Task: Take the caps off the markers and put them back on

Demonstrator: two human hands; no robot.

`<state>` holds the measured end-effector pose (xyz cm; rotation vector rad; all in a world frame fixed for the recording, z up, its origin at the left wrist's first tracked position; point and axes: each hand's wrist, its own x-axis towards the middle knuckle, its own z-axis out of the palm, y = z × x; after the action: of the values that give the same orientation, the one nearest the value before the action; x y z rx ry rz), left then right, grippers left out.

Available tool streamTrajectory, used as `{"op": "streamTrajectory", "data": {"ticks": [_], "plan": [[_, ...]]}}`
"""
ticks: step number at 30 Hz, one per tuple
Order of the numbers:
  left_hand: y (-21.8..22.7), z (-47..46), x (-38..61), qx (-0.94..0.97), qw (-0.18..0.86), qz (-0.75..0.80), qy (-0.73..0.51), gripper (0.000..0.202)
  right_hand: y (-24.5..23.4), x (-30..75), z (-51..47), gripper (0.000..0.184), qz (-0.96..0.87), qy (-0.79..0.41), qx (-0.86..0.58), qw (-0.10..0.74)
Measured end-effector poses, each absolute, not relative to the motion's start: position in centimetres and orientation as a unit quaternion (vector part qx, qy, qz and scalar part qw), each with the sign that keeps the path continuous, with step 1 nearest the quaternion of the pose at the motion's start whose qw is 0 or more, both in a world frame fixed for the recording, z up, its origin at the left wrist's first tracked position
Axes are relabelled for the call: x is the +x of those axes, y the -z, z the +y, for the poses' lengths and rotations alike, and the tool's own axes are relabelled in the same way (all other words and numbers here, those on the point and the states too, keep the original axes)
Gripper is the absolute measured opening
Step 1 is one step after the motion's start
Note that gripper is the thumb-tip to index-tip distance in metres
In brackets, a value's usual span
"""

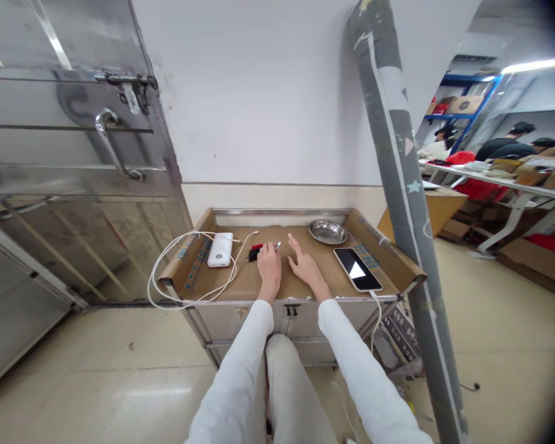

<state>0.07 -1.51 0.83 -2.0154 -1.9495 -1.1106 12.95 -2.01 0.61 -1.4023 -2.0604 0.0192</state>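
On the brown cardboard lining of the cart top (240,283), my left hand (269,270) is closed, fingers curled down over a small bunch of pens (254,252). Black ends and a red one stick out to the left of the fingers. A small white tip (278,245) shows on the right side of that hand; what it belongs to is hidden. My right hand (305,266) is close by on the right, palm toward the left hand, fingers stretched out and thumb apart. It holds nothing.
A white power bank (221,250) with a looped white cable (152,277) lies on the left. A round metal bowl (328,232) stands at the back right, a phone (358,269) with a cable before it. A tall grey roll (409,160) leans at right. People sit farther off.
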Motion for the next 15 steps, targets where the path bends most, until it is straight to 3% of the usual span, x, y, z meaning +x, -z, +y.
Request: {"op": "streamTrajectory", "data": {"ticks": [7, 15], "plan": [[-0.3, -1.9, 0.0, -0.621, 0.104, -0.718, 0.295, 0.025, 1.0, 13.1, -1.2, 0.04, -0.734, 0.023, -0.637, 0.235], [-0.4, -2.2, 0.1, -0.605, 0.084, -0.733, 0.301, 0.021, 1.1, 13.2, -1.0, 0.038, -0.725, 0.018, -0.642, 0.249]]}}
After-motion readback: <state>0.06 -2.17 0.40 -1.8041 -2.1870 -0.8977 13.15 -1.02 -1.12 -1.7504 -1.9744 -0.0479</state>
